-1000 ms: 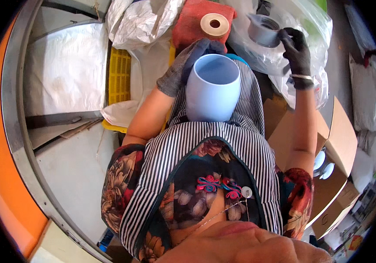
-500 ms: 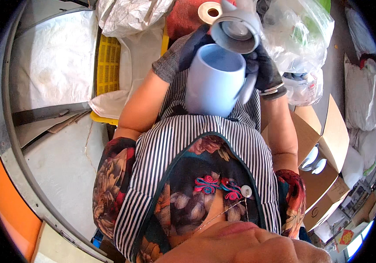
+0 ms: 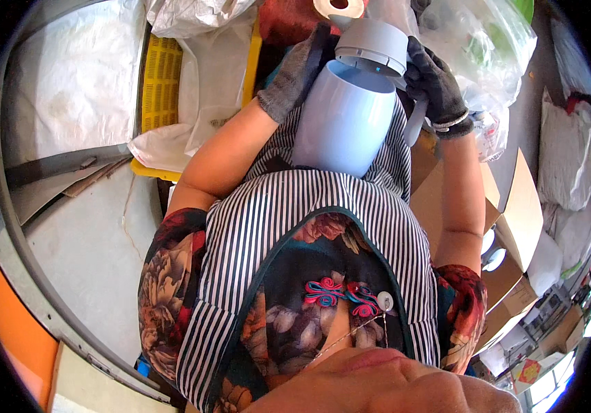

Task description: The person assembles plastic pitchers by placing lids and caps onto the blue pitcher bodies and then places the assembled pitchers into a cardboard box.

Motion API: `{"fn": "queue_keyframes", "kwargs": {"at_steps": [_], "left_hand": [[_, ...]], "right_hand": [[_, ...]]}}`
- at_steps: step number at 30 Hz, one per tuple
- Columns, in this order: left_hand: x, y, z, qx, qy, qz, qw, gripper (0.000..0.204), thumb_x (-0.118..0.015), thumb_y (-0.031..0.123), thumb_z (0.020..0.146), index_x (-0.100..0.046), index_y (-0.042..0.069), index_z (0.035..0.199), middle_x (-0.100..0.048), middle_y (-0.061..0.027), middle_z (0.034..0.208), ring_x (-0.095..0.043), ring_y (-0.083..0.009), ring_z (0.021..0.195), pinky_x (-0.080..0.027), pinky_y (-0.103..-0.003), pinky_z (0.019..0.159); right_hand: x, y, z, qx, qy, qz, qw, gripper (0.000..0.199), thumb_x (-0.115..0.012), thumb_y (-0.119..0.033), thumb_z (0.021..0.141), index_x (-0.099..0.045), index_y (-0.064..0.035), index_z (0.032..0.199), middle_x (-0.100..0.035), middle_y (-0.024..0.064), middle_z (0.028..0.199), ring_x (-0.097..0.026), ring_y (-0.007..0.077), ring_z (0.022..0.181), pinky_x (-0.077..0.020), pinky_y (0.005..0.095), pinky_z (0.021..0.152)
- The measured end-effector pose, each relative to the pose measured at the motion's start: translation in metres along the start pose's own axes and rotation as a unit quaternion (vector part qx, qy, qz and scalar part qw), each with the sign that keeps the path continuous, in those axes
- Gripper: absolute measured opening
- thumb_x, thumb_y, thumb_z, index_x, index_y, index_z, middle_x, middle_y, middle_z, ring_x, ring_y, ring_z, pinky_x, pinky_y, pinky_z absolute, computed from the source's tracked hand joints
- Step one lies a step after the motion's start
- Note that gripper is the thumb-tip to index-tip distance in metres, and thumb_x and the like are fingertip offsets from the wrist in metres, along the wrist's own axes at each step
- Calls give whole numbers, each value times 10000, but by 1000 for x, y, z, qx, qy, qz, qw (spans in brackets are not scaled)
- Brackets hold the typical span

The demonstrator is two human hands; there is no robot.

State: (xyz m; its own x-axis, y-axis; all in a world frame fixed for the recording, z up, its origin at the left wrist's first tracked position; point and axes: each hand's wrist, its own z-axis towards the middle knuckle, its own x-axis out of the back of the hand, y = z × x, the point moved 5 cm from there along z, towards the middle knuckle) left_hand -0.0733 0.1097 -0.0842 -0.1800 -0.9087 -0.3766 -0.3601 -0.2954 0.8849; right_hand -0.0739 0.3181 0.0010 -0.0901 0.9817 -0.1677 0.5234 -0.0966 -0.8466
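Observation:
A shiny light-blue jug body [image 3: 343, 124] leans in my lap, its wide mouth facing away from me. Over the mouth hangs a grey-blue round lid section [image 3: 371, 47], tilted and apart from the near rim. My right hand [image 3: 436, 82], in a dark knitted glove, is closed at the right side of the lid section. Below that hand a pale handle [image 3: 416, 122] sticks down beside the jug. My left hand [image 3: 299, 72], also gloved, reaches up along the jug's left side to the lid section's left edge; its fingertips are hidden.
A roll of tape [image 3: 339, 7] lies beyond the lid section. To the left stands a yellow basket [image 3: 161, 86] lined with white sheeting. Clear plastic bags [image 3: 474, 48] pile up at the far right, and an open cardboard box [image 3: 519, 213] with pale-blue parts stands nearer.
The lid section has turned over from showing its round opening to showing its outer side. My right hand has moved slightly right, and the handle now stands farther from the jug.

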Motion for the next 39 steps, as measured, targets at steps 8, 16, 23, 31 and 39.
{"fn": "queue_keyframes", "kwargs": {"at_steps": [8, 16, 23, 31, 39], "left_hand": [[8, -9, 10, -116, 53, 202, 971, 624, -353, 581, 974, -548, 66, 1268, -669, -162, 1052, -642, -213, 974, -521, -312, 798], [-4, -20, 1, 20, 43, -101, 994, 697, -366, 638, 941, -555, 51, 1265, -650, -144, 1109, -622, -195, 982, -510, -319, 833], [-17, 30, -14, 61, -37, -40, 997, 744, -352, 653, 936, -485, 36, 1332, -565, -136, 1262, -521, -182, 1165, -402, -319, 1021], [-41, 60, -21, 147, -95, 119, 977, 686, -627, 538, 864, -505, 23, 1301, -600, -93, 1180, -570, -174, 1063, -455, -312, 931], [-23, 12, 0, 76, -169, 217, 959, 689, -683, 525, 820, -505, 62, 1299, -594, -128, 1126, -575, -207, 1058, -473, -318, 921]], "right_hand": [[3, 23, 20, -3, -4, 33, 999, 408, -649, -390, 902, -627, -40, 1110, -529, -45, 686, -432, 34, 541, -302, 182, 454], [13, 33, 21, -5, 17, -9, 1000, 418, -646, -406, 900, -640, -33, 1089, -547, -31, 695, -435, 38, 523, -316, 187, 446], [12, 33, 15, 40, 47, -57, 997, 399, -630, -421, 910, -657, -28, 972, -528, -36, 653, -430, 35, 492, -320, 193, 424], [16, 51, 15, 97, 99, -102, 985, 402, -639, -384, 913, -655, -29, 1100, -548, -49, 693, -440, 31, 540, -346, 197, 461], [36, 79, 21, 143, 76, -137, 977, 397, -601, -254, 937, -587, 16, 1229, -652, 17, 938, -555, 67, 796, -473, 232, 707]]}}
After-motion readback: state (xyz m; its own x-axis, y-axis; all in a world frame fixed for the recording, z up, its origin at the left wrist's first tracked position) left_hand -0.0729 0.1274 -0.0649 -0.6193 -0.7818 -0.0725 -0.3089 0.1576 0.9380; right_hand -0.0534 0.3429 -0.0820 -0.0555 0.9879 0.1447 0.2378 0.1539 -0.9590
